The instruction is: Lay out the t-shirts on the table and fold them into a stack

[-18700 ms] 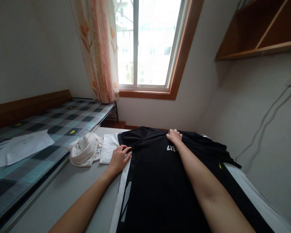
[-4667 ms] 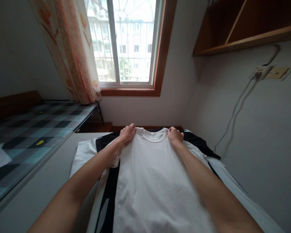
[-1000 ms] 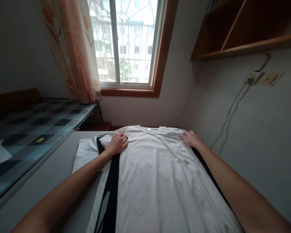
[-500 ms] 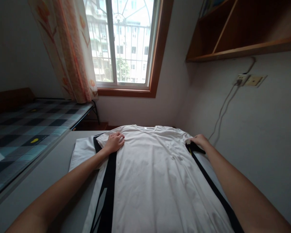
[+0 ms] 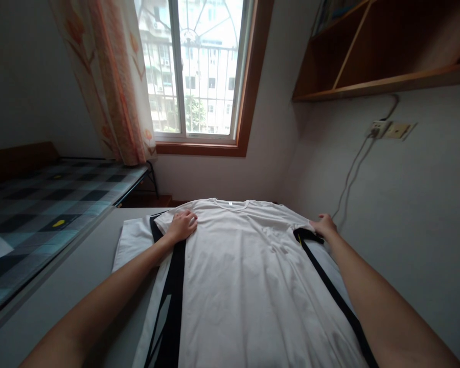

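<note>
A white T-shirt (image 5: 230, 276) lies spread out, its round neckline at the far end. Beneath it, black and white clothing (image 5: 172, 296) shows along both sides. My left hand (image 5: 183, 225) rests on the shirt near the left sleeve, fingers lying over the fabric. At the right, my right hand (image 5: 324, 226) pinches the end of the other sleeve, which is drawn outward; its fingertips are partly hidden. Black fabric (image 5: 308, 234) shows just below that sleeve.
A grey-white table (image 5: 95, 276) carries the clothes. To the left is a bed with a checked mat (image 5: 84, 191). A wooden shelf (image 5: 387, 82) hangs on the right wall, above a socket (image 5: 379, 128) with a cord. An orange-patterned curtain (image 5: 115, 82) hangs beside the window.
My right hand has moved outward to the right, and the right sleeve is now stretched flatter and longer. My left hand stays at the same place on the shirt.
</note>
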Action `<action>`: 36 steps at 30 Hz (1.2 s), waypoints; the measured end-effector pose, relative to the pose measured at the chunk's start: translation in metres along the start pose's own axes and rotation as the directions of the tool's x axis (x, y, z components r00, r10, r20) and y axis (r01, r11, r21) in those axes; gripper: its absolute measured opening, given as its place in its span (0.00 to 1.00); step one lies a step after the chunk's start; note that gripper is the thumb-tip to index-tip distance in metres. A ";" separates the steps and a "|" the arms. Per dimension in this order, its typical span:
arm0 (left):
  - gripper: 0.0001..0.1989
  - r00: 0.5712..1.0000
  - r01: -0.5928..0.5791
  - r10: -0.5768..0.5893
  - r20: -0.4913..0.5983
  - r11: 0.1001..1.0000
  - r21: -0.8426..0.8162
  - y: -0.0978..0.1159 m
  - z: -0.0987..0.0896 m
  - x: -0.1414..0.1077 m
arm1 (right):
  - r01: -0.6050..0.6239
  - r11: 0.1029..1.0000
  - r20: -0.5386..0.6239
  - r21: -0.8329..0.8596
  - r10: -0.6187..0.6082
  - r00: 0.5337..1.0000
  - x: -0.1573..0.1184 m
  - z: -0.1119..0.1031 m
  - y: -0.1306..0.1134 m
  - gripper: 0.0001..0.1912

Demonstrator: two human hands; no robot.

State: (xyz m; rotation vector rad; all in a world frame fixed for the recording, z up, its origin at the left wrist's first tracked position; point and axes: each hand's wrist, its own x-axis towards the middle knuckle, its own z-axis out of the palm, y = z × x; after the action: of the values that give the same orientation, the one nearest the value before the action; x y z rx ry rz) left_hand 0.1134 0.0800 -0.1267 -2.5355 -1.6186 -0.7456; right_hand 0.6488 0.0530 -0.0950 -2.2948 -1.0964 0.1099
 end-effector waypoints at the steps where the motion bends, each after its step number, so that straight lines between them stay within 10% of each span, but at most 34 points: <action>1: 0.12 1.000 -0.001 0.001 -0.012 1.000 -0.008 0.000 0.000 0.000 | -0.037 0.999 0.042 -0.009 0.037 0.998 -0.003 -0.002 0.003 0.25; 5: 0.10 0.997 -0.011 0.009 -0.076 0.999 -0.030 0.002 -0.005 -0.006 | -0.082 0.997 0.169 -0.010 0.083 0.982 -0.017 -0.010 0.006 0.22; 12: 0.10 0.992 -0.102 0.105 -0.071 0.994 0.037 0.024 -0.027 -0.049 | 0.208 0.954 0.046 -0.214 -0.203 0.978 -0.065 -0.034 -0.008 0.20; 18: 0.12 0.986 -0.052 0.074 0.148 0.988 -0.147 0.050 -0.052 -0.092 | 0.432 0.894 0.273 -0.123 -0.388 0.880 -0.128 -0.039 -0.012 0.15; 24: 0.15 0.955 0.102 -0.072 0.288 0.991 -0.088 0.069 -0.074 -0.121 | 0.250 0.956 0.503 -0.153 -0.142 0.852 -0.172 -0.050 -0.006 0.19; 36: 0.27 0.933 0.246 -0.166 0.321 0.942 -0.228 0.096 -0.095 -0.183 | 0.446 0.891 0.361 -0.086 -0.390 0.847 -0.227 -0.079 0.029 0.14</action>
State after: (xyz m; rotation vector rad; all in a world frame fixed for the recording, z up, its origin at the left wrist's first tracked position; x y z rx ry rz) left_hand 0.0991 -0.1451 -0.0974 -2.8063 -2.0355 -0.6593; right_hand 0.5442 -0.1645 -0.0840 -2.1649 -1.8272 0.2498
